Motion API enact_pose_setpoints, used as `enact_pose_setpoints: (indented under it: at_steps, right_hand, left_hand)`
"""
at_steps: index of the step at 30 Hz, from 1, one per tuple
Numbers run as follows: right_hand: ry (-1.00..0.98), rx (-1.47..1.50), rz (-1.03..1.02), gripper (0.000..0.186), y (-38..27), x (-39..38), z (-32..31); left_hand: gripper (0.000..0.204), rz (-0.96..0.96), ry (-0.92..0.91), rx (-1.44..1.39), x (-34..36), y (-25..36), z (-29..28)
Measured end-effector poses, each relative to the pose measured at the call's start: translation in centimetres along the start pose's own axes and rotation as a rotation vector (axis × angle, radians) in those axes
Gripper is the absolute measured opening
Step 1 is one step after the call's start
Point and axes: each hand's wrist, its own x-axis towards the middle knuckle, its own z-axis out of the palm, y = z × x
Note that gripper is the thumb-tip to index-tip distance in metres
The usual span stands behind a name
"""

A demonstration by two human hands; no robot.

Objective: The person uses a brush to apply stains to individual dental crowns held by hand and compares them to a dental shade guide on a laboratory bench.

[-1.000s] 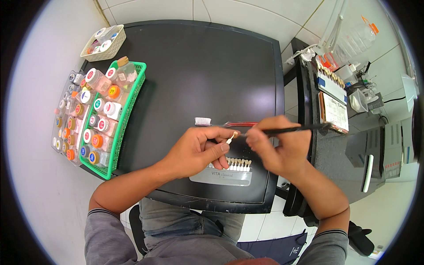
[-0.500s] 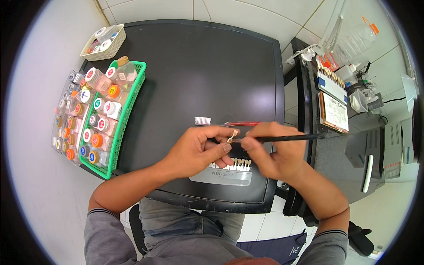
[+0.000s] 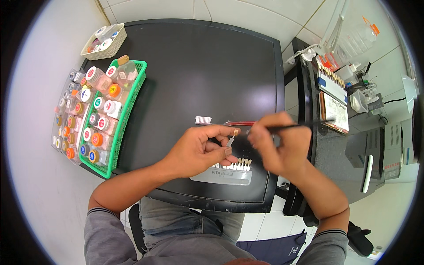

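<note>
My left hand (image 3: 192, 148) pinches a small tooth shade tab (image 3: 231, 140), its tooth-shaped end pointing up near the index fingertip. Just to its right, my right hand (image 3: 282, 145) grips a slim black-handled tool (image 3: 300, 127), smeared by motion. The tool's tip is too blurred to make out, and it seems apart from the tab. Under the hands, a silver-grey shade guide holder (image 3: 221, 177) carries a row of similar tabs (image 3: 240, 164), partly covered by my left fingers. Beyond the hands lies a toothbrush with white bristles (image 3: 203, 120) and a red handle (image 3: 247, 123).
A green basket (image 3: 128, 112) of lidded jars stands on the left of the black table (image 3: 194, 66), beside more jars. A cream basket (image 3: 106, 54) sits at the far left. On the right side counter are a notebook (image 3: 334, 114), another shade guide (image 3: 332, 88) and a clear bottle (image 3: 355, 42).
My right hand has drawn back slightly to the right and up, taking the tool away from the tab. The tab has turned slightly in my left fingers.
</note>
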Motion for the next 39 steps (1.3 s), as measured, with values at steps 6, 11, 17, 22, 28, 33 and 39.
enact_pose_setpoints:
  at_steps: [6,11,17,22,28,33,39]
  right_hand:
    - [0.075,-0.027,0.206,0.013,0.9,-0.1,0.1]
    - [-0.006,-0.036,-0.034,0.009,-0.1,-0.2,0.6]
    - [0.005,-0.042,-0.153,0.007,-0.2,0.1,0.6]
    - [0.104,-0.014,0.161,0.012,0.7,0.0,0.4]
    - [0.074,0.004,0.09,0.012,0.9,-0.1,0.7]
    - [0.005,-0.083,-0.06,0.011,0.3,0.1,0.7]
    - [0.0,0.014,0.095,0.008,0.2,0.0,0.3]
  left_hand:
    - [0.047,-0.004,0.01,0.047,-0.1,0.5,0.1]
    - [0.047,0.005,0.008,0.014,0.0,0.1,0.0]
    - [0.046,-0.003,0.007,0.012,0.0,0.3,0.1]
    - [0.046,-0.005,0.006,0.037,0.0,0.1,0.1]
    - [0.045,0.005,0.015,0.051,-0.2,0.0,0.1]
    - [0.046,0.008,0.013,0.085,-0.2,-0.3,-0.1]
    - [0.047,-0.013,0.02,0.16,-0.3,0.7,0.2]
